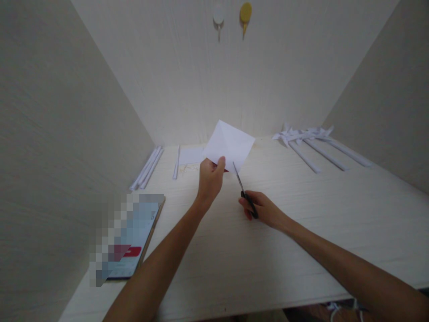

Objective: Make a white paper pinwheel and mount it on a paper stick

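My left hand [210,178] is closed on the lower corner of a white square paper sheet [229,144] with fold creases, holding it up above the pale wooden table [301,232]. My right hand [263,209] grips a pair of black-handled scissors [244,191], blades pointing up toward the sheet's lower edge, tip just below the paper. Both forearms reach in from the bottom of the view.
Rolled white paper sticks [147,168] lie at the back left, a flat sheet [190,155] behind my left hand. Finished paper pinwheels on sticks [311,138] lie at the back right. A blurred tablet [129,235] rests at the left. Walls enclose three sides; two hooks [231,15] hang above.
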Demonstrator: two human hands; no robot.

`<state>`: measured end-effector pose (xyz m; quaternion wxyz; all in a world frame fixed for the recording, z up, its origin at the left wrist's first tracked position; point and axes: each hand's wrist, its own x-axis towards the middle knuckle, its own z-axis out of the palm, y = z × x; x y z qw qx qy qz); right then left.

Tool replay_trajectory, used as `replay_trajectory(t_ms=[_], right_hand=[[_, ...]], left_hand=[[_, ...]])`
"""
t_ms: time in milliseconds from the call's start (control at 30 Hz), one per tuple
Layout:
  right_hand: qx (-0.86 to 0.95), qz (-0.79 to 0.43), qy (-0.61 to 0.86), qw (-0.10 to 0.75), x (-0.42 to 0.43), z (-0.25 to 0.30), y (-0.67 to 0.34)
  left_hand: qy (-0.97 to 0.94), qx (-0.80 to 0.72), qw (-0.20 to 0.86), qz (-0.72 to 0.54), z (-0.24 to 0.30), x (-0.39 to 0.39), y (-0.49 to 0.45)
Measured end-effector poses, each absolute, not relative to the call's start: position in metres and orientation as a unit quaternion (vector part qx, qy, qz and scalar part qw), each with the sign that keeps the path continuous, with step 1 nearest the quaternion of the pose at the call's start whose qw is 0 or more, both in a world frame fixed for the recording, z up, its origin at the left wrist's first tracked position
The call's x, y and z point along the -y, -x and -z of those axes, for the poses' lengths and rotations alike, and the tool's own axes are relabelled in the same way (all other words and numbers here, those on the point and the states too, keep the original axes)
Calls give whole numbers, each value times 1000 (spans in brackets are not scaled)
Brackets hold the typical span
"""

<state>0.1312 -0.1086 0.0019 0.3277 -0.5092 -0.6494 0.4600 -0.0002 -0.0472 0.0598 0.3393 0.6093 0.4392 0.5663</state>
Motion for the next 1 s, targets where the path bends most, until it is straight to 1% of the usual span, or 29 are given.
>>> replay_trajectory(t_ms=[1000], right_hand=[[646, -462, 511, 330, 107, 1, -133]], left_hand=[[-596, -434, 356, -575, -63, 48, -2]])
